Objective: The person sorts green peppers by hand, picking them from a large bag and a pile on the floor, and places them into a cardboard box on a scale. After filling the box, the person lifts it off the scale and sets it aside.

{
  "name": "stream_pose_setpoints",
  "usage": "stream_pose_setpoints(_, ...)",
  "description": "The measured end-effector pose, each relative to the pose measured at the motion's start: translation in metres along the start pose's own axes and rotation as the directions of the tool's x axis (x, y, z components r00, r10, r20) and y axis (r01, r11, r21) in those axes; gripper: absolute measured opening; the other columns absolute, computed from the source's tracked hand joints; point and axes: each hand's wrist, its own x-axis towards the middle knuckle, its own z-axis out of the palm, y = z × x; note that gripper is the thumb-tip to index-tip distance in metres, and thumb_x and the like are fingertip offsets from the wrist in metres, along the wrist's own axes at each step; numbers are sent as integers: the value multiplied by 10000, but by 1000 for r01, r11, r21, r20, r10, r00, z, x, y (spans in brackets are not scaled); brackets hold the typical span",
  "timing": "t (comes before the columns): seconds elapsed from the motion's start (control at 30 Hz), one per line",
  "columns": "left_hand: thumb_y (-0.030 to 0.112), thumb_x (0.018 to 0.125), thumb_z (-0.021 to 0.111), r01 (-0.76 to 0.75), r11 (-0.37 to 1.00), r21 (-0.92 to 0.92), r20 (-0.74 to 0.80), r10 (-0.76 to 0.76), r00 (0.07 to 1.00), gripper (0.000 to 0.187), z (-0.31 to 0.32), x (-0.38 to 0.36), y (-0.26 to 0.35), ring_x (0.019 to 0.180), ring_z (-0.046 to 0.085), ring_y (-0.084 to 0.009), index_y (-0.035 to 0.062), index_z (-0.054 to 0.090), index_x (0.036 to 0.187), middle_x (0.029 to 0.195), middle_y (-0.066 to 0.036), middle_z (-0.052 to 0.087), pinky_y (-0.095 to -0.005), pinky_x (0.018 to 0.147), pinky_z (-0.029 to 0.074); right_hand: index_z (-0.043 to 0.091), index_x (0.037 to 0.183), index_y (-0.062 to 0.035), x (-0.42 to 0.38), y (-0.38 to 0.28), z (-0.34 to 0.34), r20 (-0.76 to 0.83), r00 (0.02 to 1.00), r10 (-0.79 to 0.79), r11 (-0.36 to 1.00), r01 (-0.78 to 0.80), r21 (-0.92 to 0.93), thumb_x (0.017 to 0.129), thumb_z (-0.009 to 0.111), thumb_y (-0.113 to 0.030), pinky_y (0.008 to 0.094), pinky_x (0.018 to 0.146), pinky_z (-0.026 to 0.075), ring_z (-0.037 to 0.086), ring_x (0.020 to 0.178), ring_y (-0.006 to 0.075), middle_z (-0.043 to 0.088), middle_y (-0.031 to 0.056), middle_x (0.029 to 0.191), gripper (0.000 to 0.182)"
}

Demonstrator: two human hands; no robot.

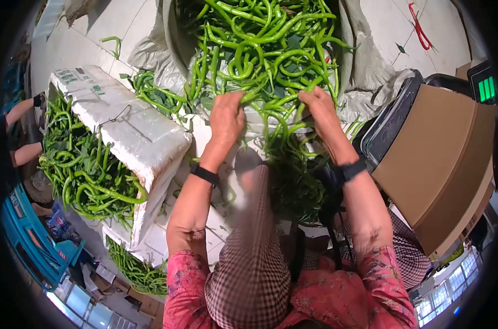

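Observation:
Long green chili peppers [260,38] fill a large open sack [350,33] in front of me and spill over its near lip. My left hand [227,118] is at the left of this lip, fingers closed on a green chili pepper [251,98]. Level with it on the other side, my right hand [320,109] pinches another green chili pepper [301,111] between thumb and fingers. More peppers hang between my hands and lie in a shaded heap [298,181] below them.
On the left, a tilted white foam box [134,120] holds peppers and leaves. A brown cardboard box [424,148] stands right, beside a scale with a green-lit display [486,89]. Red peppers [419,27] lie on the tiles. Another person's arms [25,155] reach in at far left.

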Motion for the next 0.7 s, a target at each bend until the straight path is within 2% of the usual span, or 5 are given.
stream_pose_setpoints(0.07,-16,691,649,0,977,213,235,-52,971,446,4,-1,10,945,537,-327,82,615,1125,984,-121,586,-399,788,480,551,821,-30,-20,-33,-16,107,992,70,886,-111,450,865,609,-188,271,583,449,521,644,116,555,31,741,174)
stream_pose_setpoints(0.33,34,656,638,-295,947,127,173,272,947,237,-38,-4,37,884,507,-328,64,554,875,908,-135,527,-417,667,441,588,967,-33,23,-32,-76,190,974,-120,890,190,-415,888,546,-171,231,600,401,498,653,80,566,-10,751,165)
stream_pose_setpoints(0.5,10,751,624,356,881,-311,-18,-380,925,183,-58,16,18,741,559,-287,4,569,926,806,-140,554,-329,705,454,630,989,-20,-8,-71,-78,319,947,40,996,-14,-84,865,524,-139,268,625,446,549,663,119,610,5,777,202)
stream_pose_setpoints(0.6,-4,763,662,34,949,-314,41,-22,999,137,-52,40,25,753,564,-262,-8,628,895,817,-108,572,-313,702,449,630,1013,-14,2,-44,-79,358,921,-155,886,290,-362,869,514,-118,286,688,484,592,733,123,646,35,823,213)
stream_pose_setpoints(0.7,-2,780,652,-126,950,-284,33,141,989,202,-32,65,23,819,571,-289,-3,631,981,888,-122,594,-325,751,456,608,1025,-29,-5,-30,-78,322,836,-443,614,545,-571,786,493,-10,440,775,473,583,858,396,616,198,911,266)
